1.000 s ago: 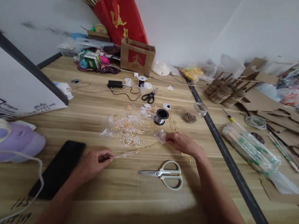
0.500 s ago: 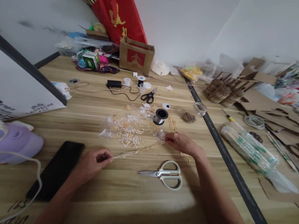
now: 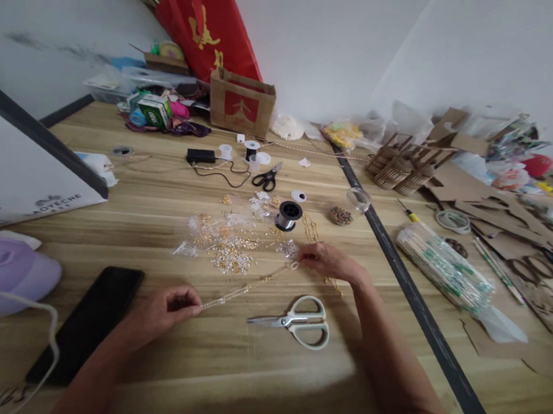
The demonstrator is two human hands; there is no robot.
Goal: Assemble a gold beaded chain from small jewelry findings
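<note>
My left hand (image 3: 171, 308) pinches one end of a thin beaded chain (image 3: 235, 293) between thumb and fingertips. The chain slants up to the right over the wood, silvery near that hand and gold farther along, ending in a small ring (image 3: 295, 265). Right by the ring, the fingers of my right hand (image 3: 332, 263) are closed; what lies in them is hidden. Their tips are close to a clump of clear pieces (image 3: 290, 249). Gold chain (image 3: 311, 227) runs behind and under that hand. White-handled scissors (image 3: 297, 321) lie below the beaded chain.
Loose gold and clear beads (image 3: 234, 255) spread beyond the chain. Behind them stand a wire spool (image 3: 289, 215) and a tub of brown beads (image 3: 341, 215). Black scissors (image 3: 266, 177) lie farther back. A phone (image 3: 89, 322) is at left, a bag of sticks (image 3: 443, 267) at right.
The view has shifted slightly, moving most things leftward. The ring now shows a little more clearly below my right fingertips. My left hand keeps its pinch on the beaded chain.
</note>
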